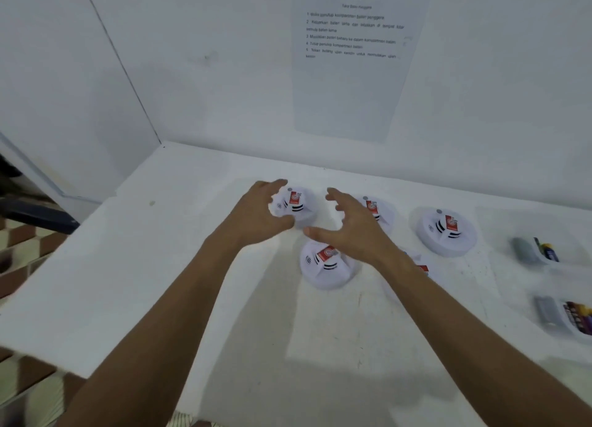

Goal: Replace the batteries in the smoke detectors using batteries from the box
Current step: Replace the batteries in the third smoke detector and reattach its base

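Both hands reach out over the white surface (160,282), fingers spread and curved, holding nothing. The left hand (256,215) flanks the far-left smoke detector (296,207) on its left side, fingertips at its rim — whether they touch it cannot be told through the blur. The right hand (349,226) hovers just right of that same detector, so the detector lies between the two open grips. The right hand partly covers a second detector (382,210) behind it, and the right wrist hides most of another detector (421,268). A nearer smoke detector (326,266) sits just below the right thumb, and a fifth one (447,231) stands apart to the right. At the far right edge lie two clear boxes — the farther box (544,252) and the nearer box (567,317) — each with blurred batteries inside. A printed instruction sheet (352,58) is stuck on the wall behind.
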`<state>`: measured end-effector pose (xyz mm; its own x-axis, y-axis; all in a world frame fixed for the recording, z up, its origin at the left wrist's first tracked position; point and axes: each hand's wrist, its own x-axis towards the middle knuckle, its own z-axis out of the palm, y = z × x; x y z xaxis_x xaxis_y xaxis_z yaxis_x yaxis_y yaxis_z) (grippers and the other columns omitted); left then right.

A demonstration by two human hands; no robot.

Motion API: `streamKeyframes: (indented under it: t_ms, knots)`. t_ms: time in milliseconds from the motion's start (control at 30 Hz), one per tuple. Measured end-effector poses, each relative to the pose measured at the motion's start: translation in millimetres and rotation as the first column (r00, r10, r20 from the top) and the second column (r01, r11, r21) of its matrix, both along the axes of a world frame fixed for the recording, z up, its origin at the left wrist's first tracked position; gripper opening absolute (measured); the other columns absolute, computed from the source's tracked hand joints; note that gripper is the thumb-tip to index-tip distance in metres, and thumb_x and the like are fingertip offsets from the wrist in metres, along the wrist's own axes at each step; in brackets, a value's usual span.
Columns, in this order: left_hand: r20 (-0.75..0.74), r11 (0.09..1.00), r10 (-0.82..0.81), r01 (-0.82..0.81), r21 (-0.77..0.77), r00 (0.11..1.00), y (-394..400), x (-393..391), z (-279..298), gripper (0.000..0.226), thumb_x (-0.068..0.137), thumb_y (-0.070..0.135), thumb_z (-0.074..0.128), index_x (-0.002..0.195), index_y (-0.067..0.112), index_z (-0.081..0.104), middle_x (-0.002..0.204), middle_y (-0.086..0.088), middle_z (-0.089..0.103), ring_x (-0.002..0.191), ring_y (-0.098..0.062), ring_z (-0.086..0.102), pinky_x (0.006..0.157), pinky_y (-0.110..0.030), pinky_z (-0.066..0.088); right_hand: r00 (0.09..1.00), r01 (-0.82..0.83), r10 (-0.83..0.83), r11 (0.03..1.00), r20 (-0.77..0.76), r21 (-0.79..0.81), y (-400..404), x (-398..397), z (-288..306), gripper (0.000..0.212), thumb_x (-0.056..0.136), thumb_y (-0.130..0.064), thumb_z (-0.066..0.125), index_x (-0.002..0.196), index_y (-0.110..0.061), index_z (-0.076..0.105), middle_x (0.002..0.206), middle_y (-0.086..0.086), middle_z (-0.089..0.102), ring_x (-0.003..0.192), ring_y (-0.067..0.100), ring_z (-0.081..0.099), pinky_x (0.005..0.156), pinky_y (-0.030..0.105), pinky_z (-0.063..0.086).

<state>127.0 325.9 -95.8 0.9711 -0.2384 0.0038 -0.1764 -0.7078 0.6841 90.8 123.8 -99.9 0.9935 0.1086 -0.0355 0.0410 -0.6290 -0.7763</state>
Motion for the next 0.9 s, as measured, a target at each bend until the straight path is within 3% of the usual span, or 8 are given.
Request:
streamKeyframes:
  t_ms: [67,133,233,300,467,633,767,900]
  knots:
    - [-0.021,1.000,0.005,-0.005,0.022,1.000,4.1,17.6,-0.3,0.079,0.079,0.030,0.076,0.147,0.023,0.037,0.147,0.001,0.039,0.133,-0.017,0.040,0.106,-0.028,0.034,0.999,-0.037,0.037,0.999,-0.033,-0.013,7.3,23.0,3.4,0.094,0.075,-0.038,0.083,0.152,-0.020,0.032,0.153,-0.006,0.039,0.132,0.014,0.044,0.099,0.023,0.046]
    - [-0.057,0.998,-0.014,0.018,0.060,0.998,7.4,32.2,-3.9,0.080,0.077,0.030,0.079,0.145,0.020,0.038,0.147,0.003,0.039,0.135,-0.015,0.037,0.105,-0.026,0.030,0.997,-0.057,0.054,0.998,-0.060,-0.036,11.4,42.6,2.1,0.096,0.073,-0.034,0.086,0.151,-0.017,0.033,0.153,-0.002,0.040,0.136,0.019,0.043,0.108,0.034,0.042]
    - [-0.117,0.992,-0.077,0.088,0.095,0.990,7.8,47.8,-10.6,0.067,0.060,0.034,0.089,0.116,0.016,0.058,0.118,0.004,0.058,0.106,-0.016,0.054,0.092,-0.034,0.044,0.987,-0.112,0.100,0.990,-0.130,-0.090,11.7,59.3,-2.2,0.089,0.074,-0.024,0.086,0.147,-0.010,0.036,0.149,0.006,0.045,0.136,0.023,0.044,0.109,0.031,0.036]
    - [-0.149,0.985,-0.089,0.109,0.134,0.985,9.6,56.3,-17.0,0.079,0.046,0.044,0.089,0.112,0.015,0.057,0.114,-0.001,0.057,0.104,-0.018,0.055,0.089,-0.038,0.049,0.981,-0.130,0.107,0.982,-0.162,-0.137,10.5,66.1,-10.9,0.087,0.072,-0.024,0.088,0.143,-0.008,0.041,0.145,0.008,0.049,0.132,0.023,0.046,0.103,0.026,0.035]
    - [-0.171,0.983,-0.116,0.138,0.124,0.978,8.7,59.9,-31.1,0.064,0.049,0.035,0.091,0.105,0.025,0.062,0.107,0.000,0.057,0.099,-0.017,0.057,0.086,-0.033,0.050,0.978,-0.181,0.156,0.965,-0.141,-0.189,15.9,81.4,-30.0,0.111,0.046,-0.051,0.092,0.140,-0.012,0.045,0.140,0.006,0.054,0.132,0.028,0.047,0.109,0.044,0.041]
    - [-0.122,0.996,-0.074,0.080,0.043,0.990,4.9,48.7,-33.0,0.066,0.057,0.026,0.093,0.115,0.019,0.062,0.106,0.009,0.062,0.098,-0.014,0.061,0.082,-0.022,0.046,0.975,-0.218,0.207,0.959,-0.076,-0.180,15.7,82.0,-28.3,0.112,0.056,-0.039,0.093,0.148,-0.008,0.037,0.146,0.011,0.046,0.137,0.027,0.039,0.116,0.045,0.032]
    - [-0.075,0.990,-0.099,0.091,-0.107,0.992,-15.8,25.7,-4.6,0.080,0.059,0.019,0.092,0.128,0.022,0.053,0.108,0.013,0.063,0.090,-0.006,0.063,0.073,-0.014,0.050,0.961,-0.276,0.272,0.947,-0.044,-0.166,-9.1,67.0,-9.8,0.117,0.063,-0.024,0.090,0.155,-0.027,0.017,0.133,0.006,0.046,0.122,0.023,0.043,0.101,0.034,0.040]
    - [-0.042,0.965,-0.141,0.127,-0.229,0.989,-59.2,-8.6,28.6,0.092,0.067,0.014,0.087,0.143,0.028,0.038,0.114,0.012,0.062,0.093,-0.009,0.065,0.070,-0.015,0.051,0.968,-0.243,0.251,0.956,0.030,-0.164,-54.7,35.5,18.8,0.112,0.052,-0.045,0.085,0.145,-0.044,0.021,0.125,0.002,0.052,0.112,0.021,0.052,0.101,0.042,0.046]
